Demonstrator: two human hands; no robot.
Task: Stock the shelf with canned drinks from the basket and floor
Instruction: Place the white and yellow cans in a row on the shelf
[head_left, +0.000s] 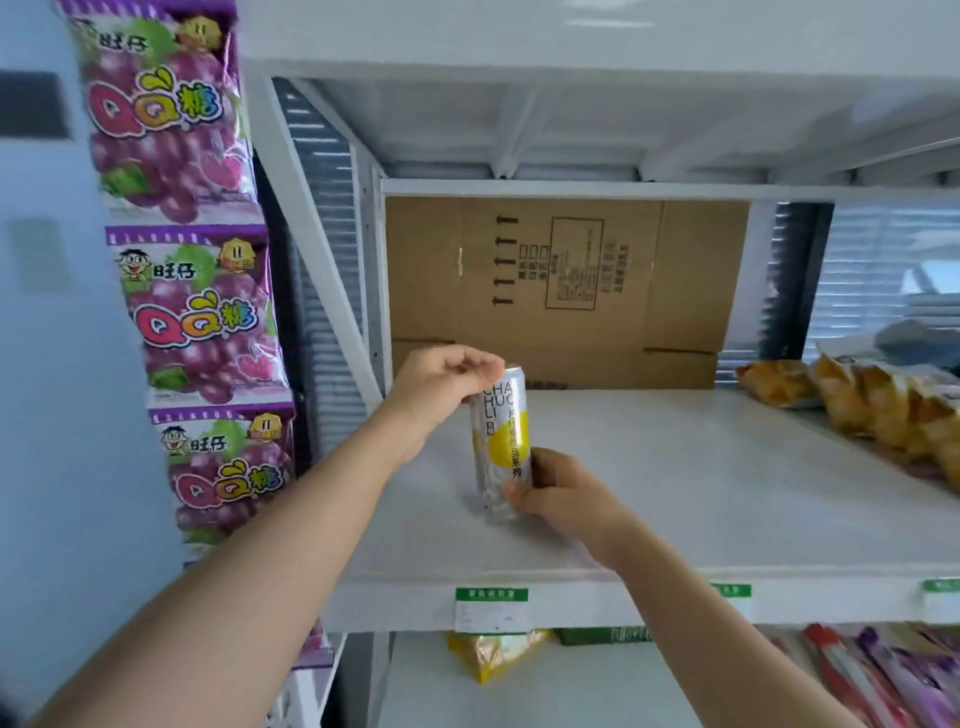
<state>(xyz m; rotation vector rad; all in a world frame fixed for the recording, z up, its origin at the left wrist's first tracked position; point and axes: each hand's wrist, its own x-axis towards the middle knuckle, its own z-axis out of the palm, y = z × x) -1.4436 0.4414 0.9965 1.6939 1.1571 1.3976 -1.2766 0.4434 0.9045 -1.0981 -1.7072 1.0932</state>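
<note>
a tall white-and-yellow drink can (501, 441) stands upright on the white metal shelf (701, 483). the left hand (441, 382) pinches its top rim; the right hand (558, 491) grips its base. a flat brown cardboard sheet (566, 291) lines the back.

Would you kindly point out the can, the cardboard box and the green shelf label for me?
can (505, 441), head view, on its yellow label patch.
cardboard box (691, 270), head view, on its plain front face.
green shelf label (491, 594), head view, on its green top strip.

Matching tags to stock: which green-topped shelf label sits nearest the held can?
The leftmost shelf label, almost directly under the can; the other two lie farther right.
</note>
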